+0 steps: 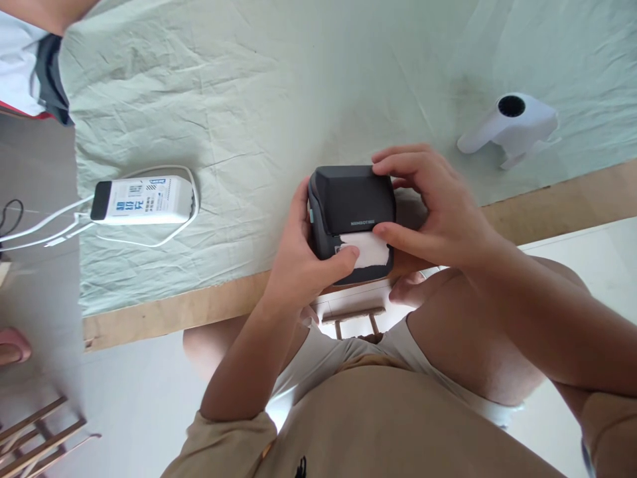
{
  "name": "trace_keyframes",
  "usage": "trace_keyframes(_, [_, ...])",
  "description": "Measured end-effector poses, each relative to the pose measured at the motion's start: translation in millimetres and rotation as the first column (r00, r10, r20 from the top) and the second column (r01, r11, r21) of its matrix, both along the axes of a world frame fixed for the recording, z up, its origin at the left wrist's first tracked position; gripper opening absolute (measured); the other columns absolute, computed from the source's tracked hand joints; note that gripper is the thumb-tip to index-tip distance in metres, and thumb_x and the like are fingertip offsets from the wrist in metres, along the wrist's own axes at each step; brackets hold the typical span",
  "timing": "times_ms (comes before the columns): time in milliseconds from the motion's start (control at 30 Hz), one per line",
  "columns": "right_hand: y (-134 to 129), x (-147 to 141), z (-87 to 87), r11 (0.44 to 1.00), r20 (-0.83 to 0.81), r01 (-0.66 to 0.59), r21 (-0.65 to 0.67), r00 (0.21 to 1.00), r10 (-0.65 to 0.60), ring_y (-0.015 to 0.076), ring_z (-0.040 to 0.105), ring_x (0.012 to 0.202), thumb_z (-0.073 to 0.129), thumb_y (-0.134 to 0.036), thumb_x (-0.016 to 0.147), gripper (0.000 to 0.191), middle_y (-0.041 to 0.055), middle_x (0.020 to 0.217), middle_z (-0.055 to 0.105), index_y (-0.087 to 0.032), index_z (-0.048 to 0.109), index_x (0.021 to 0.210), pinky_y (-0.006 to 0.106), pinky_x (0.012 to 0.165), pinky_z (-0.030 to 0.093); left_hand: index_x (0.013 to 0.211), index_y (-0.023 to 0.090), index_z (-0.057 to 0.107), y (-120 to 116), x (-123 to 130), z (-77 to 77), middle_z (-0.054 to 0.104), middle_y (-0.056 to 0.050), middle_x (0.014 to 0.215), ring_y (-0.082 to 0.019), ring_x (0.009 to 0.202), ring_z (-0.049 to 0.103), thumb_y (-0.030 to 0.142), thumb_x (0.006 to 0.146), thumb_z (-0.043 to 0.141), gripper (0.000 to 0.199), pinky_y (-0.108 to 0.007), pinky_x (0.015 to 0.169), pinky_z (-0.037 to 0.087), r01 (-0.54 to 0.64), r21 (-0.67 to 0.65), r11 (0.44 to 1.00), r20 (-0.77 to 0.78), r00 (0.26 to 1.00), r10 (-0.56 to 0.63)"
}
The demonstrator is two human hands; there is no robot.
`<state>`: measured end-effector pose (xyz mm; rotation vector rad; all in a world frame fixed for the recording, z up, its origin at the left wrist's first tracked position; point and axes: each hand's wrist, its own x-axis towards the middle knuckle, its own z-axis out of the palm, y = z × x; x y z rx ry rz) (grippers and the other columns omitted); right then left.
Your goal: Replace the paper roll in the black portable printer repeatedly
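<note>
A black label printer (pixel 355 199) sits at the near edge of the cloth-covered table, with white paper (pixel 371 251) coming out of its front. My left hand (pixel 313 255) grips the printer's left side, its thumb lying on the paper. On the right, my right hand (pixel 423 199) holds the printer's lid between thumb and fingers, the thumb at the lid's front edge and the fingertips near its back right corner. The lid looks closed or nearly so.
A white power strip (pixel 144 199) with white cables lies at the left. At the right is a white handheld device (pixel 522 126) with a round dark end. Another person's arm (pixel 50 10) shows at the top left. A wooden edge (pixel 174 309) borders the pale green cloth (pixel 249 119).
</note>
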<state>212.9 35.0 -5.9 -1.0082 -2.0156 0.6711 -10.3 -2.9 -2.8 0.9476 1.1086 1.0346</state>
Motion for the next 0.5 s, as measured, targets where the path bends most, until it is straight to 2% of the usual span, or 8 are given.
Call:
trace_keyframes(100, [0.7,2.6,-1.7,0.978,-0.013,-0.105,-0.182,0.994,0.104,0.0323,0.07,0.133,0.066,-0.049,0.098,0.058,0.0103,0.153,0.065,-0.033,0.05,0.152,0.054,0.105,0.065,0.151,0.032,0.056,-2.5,0.4,0.0,0.069,-0.008,0.155,-0.04,0.147,0.064,0.033,0.074,0.097,0.088,-0.046,0.112,0.063,-0.018,-0.001,1.0,0.091,0.996,0.018])
trace_keyframes(233, [3.7,4.2,-6.0,0.955,-0.009,-0.114,-0.276,0.993,0.115,0.0291,0.075,0.114,0.063,-0.057,0.101,0.062,0.0076,0.14,0.072,-0.034,0.045,0.156,0.051,0.095,0.066,0.133,0.03,0.071,-5.6,4.4,3.8,0.079,-0.008,0.13,-0.038,0.127,0.077,0.06,0.09,0.085,0.054,-0.046,0.093,0.07,-0.045,-0.065,0.997,0.169,0.984,0.056])
trace_keyframes(367, [4.1,2.0,-10.9,0.951,-0.029,-0.105,-0.292,0.995,0.1,0.0263,0.075,0.104,0.069,-0.052,0.097,0.064,0.0051,0.129,0.075,-0.033,0.046,0.153,0.047,0.091,0.066,0.122,0.027,0.078,-5.8,6.3,6.7,0.082,-0.008,0.108,-0.039,0.12,0.08,0.058,0.092,0.086,0.044,-0.046,0.09,0.07,-0.082,-0.106,0.991,0.117,0.989,0.094])
trace_keyframes(433, [3.1,0.0,-11.3,0.954,-0.051,-0.09,-0.285,0.996,0.079,0.0257,0.075,0.105,0.071,-0.051,0.096,0.065,0.0049,0.13,0.075,-0.032,0.046,0.152,0.047,0.092,0.066,0.123,0.028,0.079,-5.4,6.7,6.2,0.083,-0.006,0.109,-0.037,0.123,0.079,0.055,0.094,0.085,0.04,-0.045,0.094,0.07,-0.074,-0.078,0.994,0.134,0.987,0.084])
trace_keyframes(500, [2.1,-1.4,-9.6,0.953,-0.083,-0.096,-0.287,0.994,0.075,0.0264,0.074,0.111,0.07,-0.052,0.096,0.067,0.0061,0.137,0.072,-0.031,0.045,0.154,0.048,0.097,0.065,0.127,0.03,0.078,-4.9,7.8,4.7,0.082,-0.005,0.119,-0.035,0.127,0.077,0.055,0.098,0.08,0.039,-0.043,0.099,0.069,-0.064,-0.031,0.997,0.169,0.983,0.068])
